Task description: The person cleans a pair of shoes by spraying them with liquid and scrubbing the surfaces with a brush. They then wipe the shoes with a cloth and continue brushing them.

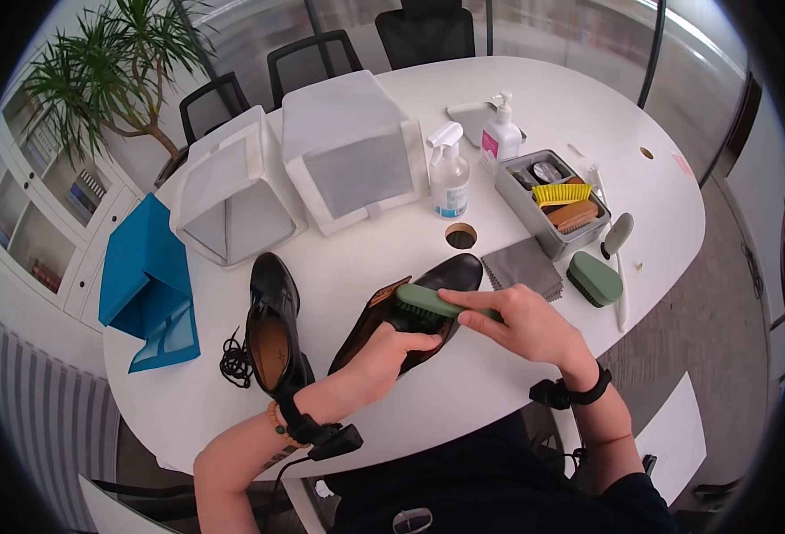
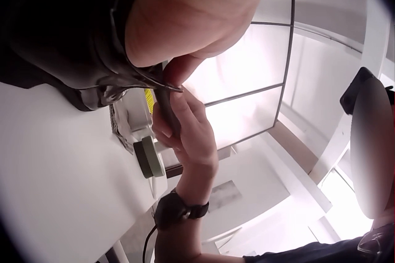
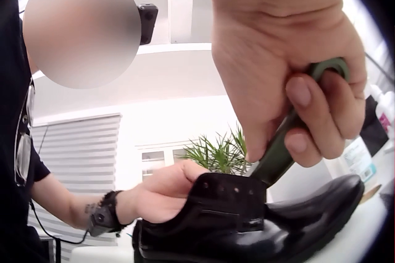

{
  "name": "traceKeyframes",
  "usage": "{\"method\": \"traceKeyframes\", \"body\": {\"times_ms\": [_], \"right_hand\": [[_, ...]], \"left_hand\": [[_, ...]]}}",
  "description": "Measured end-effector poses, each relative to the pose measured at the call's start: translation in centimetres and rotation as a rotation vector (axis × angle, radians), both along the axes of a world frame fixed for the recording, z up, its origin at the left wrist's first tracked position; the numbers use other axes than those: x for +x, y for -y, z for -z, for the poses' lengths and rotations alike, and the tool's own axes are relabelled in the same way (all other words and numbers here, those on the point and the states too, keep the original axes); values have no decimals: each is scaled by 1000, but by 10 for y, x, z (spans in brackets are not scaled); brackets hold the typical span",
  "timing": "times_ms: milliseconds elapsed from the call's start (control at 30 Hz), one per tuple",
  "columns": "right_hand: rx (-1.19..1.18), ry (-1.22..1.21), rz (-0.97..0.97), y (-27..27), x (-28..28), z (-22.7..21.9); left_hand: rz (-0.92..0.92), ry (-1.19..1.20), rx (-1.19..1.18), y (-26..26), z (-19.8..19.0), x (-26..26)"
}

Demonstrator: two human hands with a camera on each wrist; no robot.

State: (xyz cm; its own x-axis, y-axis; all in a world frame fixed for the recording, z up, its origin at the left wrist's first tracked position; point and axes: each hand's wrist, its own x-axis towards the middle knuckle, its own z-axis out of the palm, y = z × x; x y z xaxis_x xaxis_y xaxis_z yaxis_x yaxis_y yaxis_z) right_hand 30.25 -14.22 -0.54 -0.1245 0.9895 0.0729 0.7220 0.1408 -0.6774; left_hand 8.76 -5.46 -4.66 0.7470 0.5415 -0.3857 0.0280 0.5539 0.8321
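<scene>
A black leather lace-up shoe (image 1: 460,271), its laces out, is held by my left hand (image 1: 382,363) at the opening, beside the flap with the eyelets. Some left fingers are hidden behind the leather in the right wrist view. My right hand (image 1: 528,326) grips a shoe brush (image 1: 430,301) by its long green handle (image 3: 279,152), with the dark bristles over the shoe's tongue area. In the left wrist view, the right hand (image 2: 194,128) is close beyond the left thumb. The other black shoe (image 1: 272,325) stands to the left, showing its brown insole.
Black laces (image 1: 236,359) lie beside the left shoe. A grey cloth (image 1: 524,267), a green brush (image 1: 595,279) and a grey bin (image 1: 548,227) of brushes are at the right. Spray bottle (image 1: 450,182), pump bottle (image 1: 501,133), white fabric boxes (image 1: 352,147) and a blue box (image 1: 148,267) stand behind.
</scene>
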Motion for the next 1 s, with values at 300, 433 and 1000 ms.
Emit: {"method": "traceKeyframes", "body": {"times_ms": [300, 433, 1000], "right_hand": [[38, 13, 17, 2, 0, 5], [65, -100, -63, 4, -3, 6], [-46, -181, -196, 0, 31, 8]], "left_hand": [[-3, 19, -16, -3, -4, -1], [2, 26, -89, -12, -1, -5], [233, 54, 15, -11, -5, -17]]}}
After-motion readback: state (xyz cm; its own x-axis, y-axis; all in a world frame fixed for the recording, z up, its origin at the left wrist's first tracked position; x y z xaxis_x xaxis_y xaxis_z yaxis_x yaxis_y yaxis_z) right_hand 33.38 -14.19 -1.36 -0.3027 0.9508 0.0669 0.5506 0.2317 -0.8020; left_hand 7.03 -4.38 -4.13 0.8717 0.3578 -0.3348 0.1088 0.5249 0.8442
